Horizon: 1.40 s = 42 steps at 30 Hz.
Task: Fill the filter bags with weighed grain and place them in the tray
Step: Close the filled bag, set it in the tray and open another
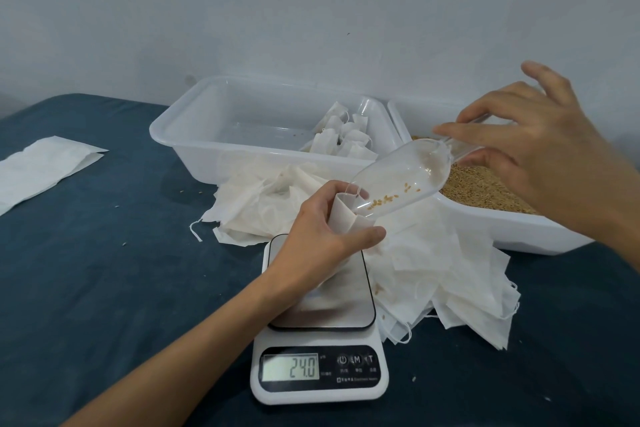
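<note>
My left hand [322, 229] grips a white filter bag [343, 215] upright over the scale [320, 340], whose display reads 24.0. My right hand [519, 149] holds a clear plastic scoop [398, 180] by its handle, tilted down with its lip at the bag's mouth. A few grains lie inside the scoop. The white tray [194, 135] behind holds several filled bags [346, 139] in its right end. A second white tray [502, 229] on the right holds brown grain [478, 191].
A heap of empty filter bags [433, 270] spreads between the trays and the scale. Flat white paper [38, 170] lies at the far left on the dark blue cloth [104, 270]. A second clear scoop [365, 107] leans in the left tray. Loose grains dot the cloth.
</note>
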Available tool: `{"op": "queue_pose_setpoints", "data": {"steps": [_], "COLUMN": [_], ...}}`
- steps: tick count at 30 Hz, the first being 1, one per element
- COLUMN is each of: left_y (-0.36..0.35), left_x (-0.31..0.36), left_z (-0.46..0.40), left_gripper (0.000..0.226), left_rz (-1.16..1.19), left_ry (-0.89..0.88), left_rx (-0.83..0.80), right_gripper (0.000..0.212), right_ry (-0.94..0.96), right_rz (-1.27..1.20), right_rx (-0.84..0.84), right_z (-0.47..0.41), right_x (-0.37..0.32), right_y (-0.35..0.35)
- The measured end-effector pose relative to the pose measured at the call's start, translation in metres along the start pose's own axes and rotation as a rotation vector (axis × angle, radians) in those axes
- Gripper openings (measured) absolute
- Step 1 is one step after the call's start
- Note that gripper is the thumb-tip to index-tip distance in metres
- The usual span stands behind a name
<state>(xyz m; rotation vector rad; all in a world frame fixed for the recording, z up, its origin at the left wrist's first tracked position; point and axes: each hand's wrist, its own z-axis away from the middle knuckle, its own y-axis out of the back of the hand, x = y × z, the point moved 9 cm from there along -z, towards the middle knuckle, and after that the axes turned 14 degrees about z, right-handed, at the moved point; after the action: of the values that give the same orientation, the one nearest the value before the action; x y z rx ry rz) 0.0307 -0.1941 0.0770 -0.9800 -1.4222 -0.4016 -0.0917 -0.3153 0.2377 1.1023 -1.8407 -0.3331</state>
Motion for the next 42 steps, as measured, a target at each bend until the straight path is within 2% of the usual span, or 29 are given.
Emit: {"op": "queue_pose_setpoints", "data": {"steps": [7, 12, 17, 21, 25, 33, 37, 42], "left_y": [-0.001, 0.000, -0.001, -0.001, -0.001, 0.000, -0.001, -0.001], "left_x": [0.001, 0.001, 0.000, 0.001, 0.002, 0.002, 0.001, 0.003], "left_z": [0.000, 0.000, 0.000, 0.000, 0.001, 0.000, 0.000, 0.000], "left_gripper": [0.047, 0.047, 0.047, 0.046, 0.046, 0.046, 0.044, 0.045], "left_rz": [-0.002, -0.006, -0.010, -0.019, -0.023, -0.025, -0.010, -0.005], "left_ry": [-0.003, -0.009, -0.011, -0.010, -0.015, -0.018, -0.020, -0.026], "left_rx": [0.002, 0.003, 0.001, 0.002, 0.004, -0.007, -0.016, -0.013], "right_gripper": [0.039, 0.030, 0.039, 0.031, 0.033, 0.024, 0.027, 0.026], "right_ry": [-0.002, 0.004, 0.000, 0.024, 0.032, 0.073, 0.082, 0.044], "right_rz": [0.004, 0.003, 0.014, 0.026, 0.038, 0.130, 0.174, 0.112], "right_rx": [-0.008, 0.003, 0.013, 0.051, 0.058, 0.191, 0.284, 0.249], "right_z": [-0.001, 0.001, 0.000, -0.001, 0.000, 0.002, 0.005, 0.008], "right_x": [-0.001, -0.001, -0.003, -0.006, -0.005, -0.011, -0.012, -0.007], "right_y": [-0.001, -0.001, 0.003, 0.007, 0.007, 0.014, 0.020, 0.011]}}
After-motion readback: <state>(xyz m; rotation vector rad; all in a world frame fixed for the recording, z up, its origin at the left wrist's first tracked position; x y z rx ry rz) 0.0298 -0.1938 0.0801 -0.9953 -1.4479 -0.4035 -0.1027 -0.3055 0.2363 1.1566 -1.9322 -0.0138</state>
